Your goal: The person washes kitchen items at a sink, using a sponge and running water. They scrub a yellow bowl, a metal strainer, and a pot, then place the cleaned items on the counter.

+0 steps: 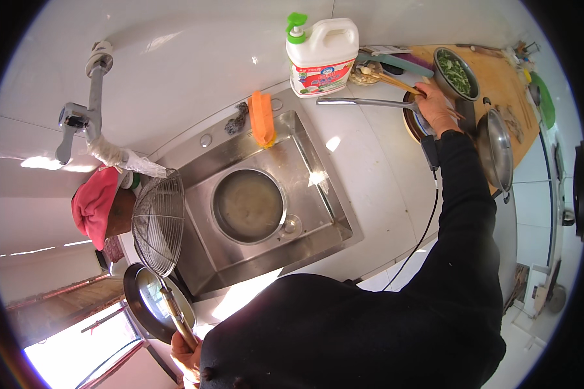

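Observation:
At the lower left my left hand [186,354] grips the handle of a wire mesh strainer [159,221], whose basket hangs beside the sink's left edge. Under the strainer's neck lies a dark frying pan [155,304]. My right hand [434,108] reaches to the upper right and is closed around wooden chopsticks [394,81]. Beneath that hand is a round dish or pot [410,121], mostly covered, with a long metal utensil handle [360,102] sticking out to the left. A steel basin of cloudy water [248,206] stands in the sink [292,253].
A white detergent jug [323,61] with a green pump stands behind the sink, near an orange cloth [261,119] and steel wool [236,120]. A bowl of chopped greens [455,73] and a steel wok [496,150] rest by a wooden board [520,114]. A faucet [95,102] projects at left.

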Demonstrator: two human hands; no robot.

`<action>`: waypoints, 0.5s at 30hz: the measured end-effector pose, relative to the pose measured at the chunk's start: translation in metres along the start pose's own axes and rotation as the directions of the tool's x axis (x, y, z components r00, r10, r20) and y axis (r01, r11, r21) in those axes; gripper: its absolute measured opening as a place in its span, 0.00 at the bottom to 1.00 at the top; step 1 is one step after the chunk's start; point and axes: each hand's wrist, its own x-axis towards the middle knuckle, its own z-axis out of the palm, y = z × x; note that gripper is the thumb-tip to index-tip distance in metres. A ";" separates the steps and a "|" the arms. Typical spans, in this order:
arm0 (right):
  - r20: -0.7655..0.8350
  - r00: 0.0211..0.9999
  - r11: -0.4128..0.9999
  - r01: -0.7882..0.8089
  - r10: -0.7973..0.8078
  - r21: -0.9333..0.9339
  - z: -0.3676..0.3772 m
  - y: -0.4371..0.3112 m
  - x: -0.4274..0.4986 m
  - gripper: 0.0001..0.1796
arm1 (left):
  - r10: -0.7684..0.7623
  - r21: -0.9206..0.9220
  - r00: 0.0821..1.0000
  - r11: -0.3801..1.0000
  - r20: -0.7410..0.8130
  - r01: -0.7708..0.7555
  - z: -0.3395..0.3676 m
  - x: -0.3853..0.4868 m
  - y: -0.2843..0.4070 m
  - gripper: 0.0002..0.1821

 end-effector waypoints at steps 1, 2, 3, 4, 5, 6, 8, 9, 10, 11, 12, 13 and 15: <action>0.039 0.999 0.999 -0.028 0.027 0.024 -0.001 -0.003 -0.001 0.16 | 0.009 -0.015 1.000 1.000 0.006 -0.009 0.000 0.001 0.000 0.14; 0.080 0.995 0.997 -0.056 0.052 0.049 -0.001 -0.006 -0.002 0.16 | 0.021 -0.022 1.000 1.000 0.011 -0.021 0.000 0.001 -0.001 0.14; 0.060 0.998 0.999 -0.025 0.024 0.022 0.000 -0.007 -0.002 0.16 | 0.033 -0.029 0.999 0.999 0.015 -0.032 0.000 0.002 -0.002 0.14; 0.043 0.999 1.000 0.005 -0.005 -0.004 0.002 -0.009 -0.002 0.16 | 0.033 -0.026 0.999 0.999 0.014 -0.033 -0.001 0.003 -0.002 0.14; 0.015 0.999 0.999 0.036 -0.035 -0.023 0.003 -0.009 -0.002 0.16 | 0.033 -0.022 0.999 0.999 0.012 -0.033 -0.001 0.003 -0.003 0.14; 0.000 1.000 1.000 0.020 -0.020 -0.020 0.006 -0.010 -0.001 0.16 | 0.032 -0.017 0.999 0.999 0.010 -0.032 -0.002 0.003 -0.004 0.14; -0.027 0.999 0.999 -0.037 0.037 0.007 0.006 -0.008 -0.001 0.15 | 0.029 0.006 1.000 1.000 -0.004 -0.029 -0.004 0.002 -0.006 0.14; -0.081 0.997 0.999 0.002 -0.005 -0.032 0.005 -0.006 -0.001 0.15 | 0.028 0.016 1.000 0.999 -0.010 -0.028 -0.005 0.002 -0.007 0.14; -0.106 0.994 0.998 0.013 -0.020 -0.065 0.001 -0.002 -0.002 0.15 | 0.020 0.017 1.000 1.000 -0.011 -0.020 -0.007 0.002 -0.008 0.14; -0.136 0.990 0.995 0.022 -0.035 -0.096 -0.003 0.001 -0.003 0.14 | 0.011 0.018 1.000 1.000 -0.013 -0.011 -0.009 0.002 -0.009 0.15; -0.134 0.991 0.987 -0.030 0.009 -0.158 -0.008 0.005 -0.005 0.14 | 0.003 0.018 1.000 1.000 -0.014 -0.003 -0.011 0.002 -0.010 0.15; -0.141 0.989 0.972 -0.085 0.055 -0.218 -0.014 0.009 -0.007 0.14 | 0.009 0.031 1.000 0.999 0.001 -0.009 -0.012 0.003 -0.011 0.15; -0.133 0.980 0.943 -0.183 0.151 -0.279 -0.025 0.018 -0.013 0.14 | 0.007 0.064 1.000 0.998 0.029 -0.008 -0.015 0.009 -0.011 0.15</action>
